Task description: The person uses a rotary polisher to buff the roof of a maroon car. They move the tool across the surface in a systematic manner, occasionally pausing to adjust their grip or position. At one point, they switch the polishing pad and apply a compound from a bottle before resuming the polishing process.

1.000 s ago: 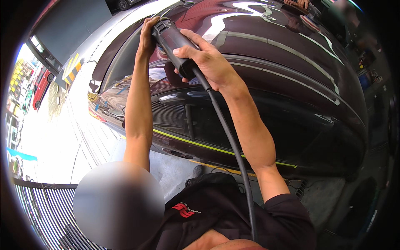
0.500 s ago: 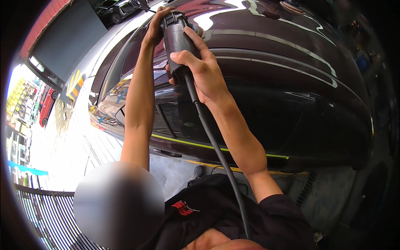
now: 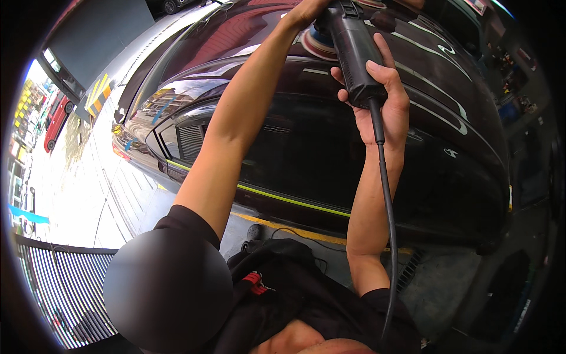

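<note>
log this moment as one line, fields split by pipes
right hand: holding black plastic corded polisher | left hand: at polisher's front, grip cut off | round blue-backed pad: over glossy dark car, contact unclear

Open between forearms (image 3: 242, 115); polisher (image 3: 354, 56) (cord (image 3: 385, 189) over right forearm) blocks way between hands (image 3: 394, 97).

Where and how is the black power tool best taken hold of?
Probably by the rear half of the black power tool, from the person's side: its long body runs back toward them, and the right hand wraps it there, near where the cord leaves. Keep clear of the round pad at the front.
</note>
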Motion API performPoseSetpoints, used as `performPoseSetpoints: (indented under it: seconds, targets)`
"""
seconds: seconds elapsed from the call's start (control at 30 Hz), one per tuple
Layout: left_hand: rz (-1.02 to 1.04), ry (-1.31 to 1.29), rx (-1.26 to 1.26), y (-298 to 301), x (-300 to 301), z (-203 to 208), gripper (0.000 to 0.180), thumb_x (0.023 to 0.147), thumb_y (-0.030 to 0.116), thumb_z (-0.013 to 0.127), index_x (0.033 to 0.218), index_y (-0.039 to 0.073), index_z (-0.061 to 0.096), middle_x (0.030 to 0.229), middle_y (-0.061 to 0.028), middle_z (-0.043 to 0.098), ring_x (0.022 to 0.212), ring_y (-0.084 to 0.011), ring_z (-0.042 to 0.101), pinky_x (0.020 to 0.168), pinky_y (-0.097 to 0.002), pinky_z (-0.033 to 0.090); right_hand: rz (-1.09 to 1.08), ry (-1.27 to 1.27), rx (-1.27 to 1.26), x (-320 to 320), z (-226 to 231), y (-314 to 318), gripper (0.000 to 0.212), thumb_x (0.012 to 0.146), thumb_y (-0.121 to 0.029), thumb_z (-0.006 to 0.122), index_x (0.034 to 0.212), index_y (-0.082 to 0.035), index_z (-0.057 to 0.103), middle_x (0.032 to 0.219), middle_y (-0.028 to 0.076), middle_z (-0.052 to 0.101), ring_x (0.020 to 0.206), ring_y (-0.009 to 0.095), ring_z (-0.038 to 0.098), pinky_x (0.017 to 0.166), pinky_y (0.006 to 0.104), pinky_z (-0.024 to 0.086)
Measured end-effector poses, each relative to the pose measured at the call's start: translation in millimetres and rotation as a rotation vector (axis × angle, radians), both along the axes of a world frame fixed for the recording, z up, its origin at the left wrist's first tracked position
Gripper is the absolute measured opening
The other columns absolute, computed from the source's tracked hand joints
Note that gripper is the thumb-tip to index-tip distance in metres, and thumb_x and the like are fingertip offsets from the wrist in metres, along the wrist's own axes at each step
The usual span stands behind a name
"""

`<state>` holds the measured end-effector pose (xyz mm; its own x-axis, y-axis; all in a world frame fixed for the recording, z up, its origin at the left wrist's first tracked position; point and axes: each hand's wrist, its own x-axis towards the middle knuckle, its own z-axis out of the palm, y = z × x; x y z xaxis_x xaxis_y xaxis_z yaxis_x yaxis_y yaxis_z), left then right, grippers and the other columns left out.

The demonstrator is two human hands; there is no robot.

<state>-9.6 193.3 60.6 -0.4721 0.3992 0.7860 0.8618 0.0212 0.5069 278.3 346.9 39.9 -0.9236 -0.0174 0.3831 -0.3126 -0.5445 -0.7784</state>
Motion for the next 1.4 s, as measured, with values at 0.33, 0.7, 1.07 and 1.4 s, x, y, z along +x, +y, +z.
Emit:
performPoseSetpoints:
  seconds: [0.33, 0.7, 1.07, 1.4]
  targets:
    - [-0.273, -0.282, 0.149, 141, 15, 12, 0.039, 0.094, 0.041, 0.071, 0.107, 0.004, 0.065, 0.099, -0.0040, 0.064, 0.096, -0.0133, 0.059, 0.087, -0.0288, 0.048, -0.120, 0.000, 0.063, 19, 2, 83, 0.074, 0.092, -0.021, 0.059, 0.160, -0.009, 0.035, 0.137, 0.039, 0.050, 0.105, 0.037, 0.066, 0.065, 0.0299, 0.058]
    - [-0.116, -0.309, 0.177, 110, 33, 14, 0.059, 0.077, 0.054, 0.082, 0.106, 0.004, 0.071, 0.107, -0.0088, 0.068, 0.105, -0.0191, 0.064, 0.096, -0.0311, 0.048, -0.063, 0.054, 0.128, 24, 5, 55, 0.078, 0.091, -0.023, 0.058, 0.163, -0.011, 0.030, 0.145, 0.040, 0.044, 0.105, 0.034, 0.067, 0.063, 0.0297, 0.060]
    - [-0.090, -0.354, 0.182, -59, 7, -2, 0.042, 0.098, 0.038, 0.068, 0.118, 0.001, 0.061, 0.101, -0.0076, 0.066, 0.094, -0.0159, 0.059, 0.086, -0.0307, 0.048, 0.029, 0.030, 0.167, -2, 5, -80, 0.078, 0.089, -0.022, 0.058, 0.162, -0.013, 0.032, 0.137, 0.028, 0.050, 0.103, 0.032, 0.069, 0.060, 0.0302, 0.061]
    - [-0.019, -0.310, 0.344, -213, -1, -28, 0.055, 0.097, 0.037, 0.066, 0.131, -0.005, 0.054, 0.116, -0.0133, 0.066, 0.108, -0.0203, 0.061, 0.095, -0.0335, 0.047, 0.175, -0.001, 0.251, -34, 3, -191, 0.079, 0.089, -0.022, 0.058, 0.162, -0.011, 0.030, 0.136, 0.028, 0.052, 0.103, 0.033, 0.069, 0.059, 0.0301, 0.059]
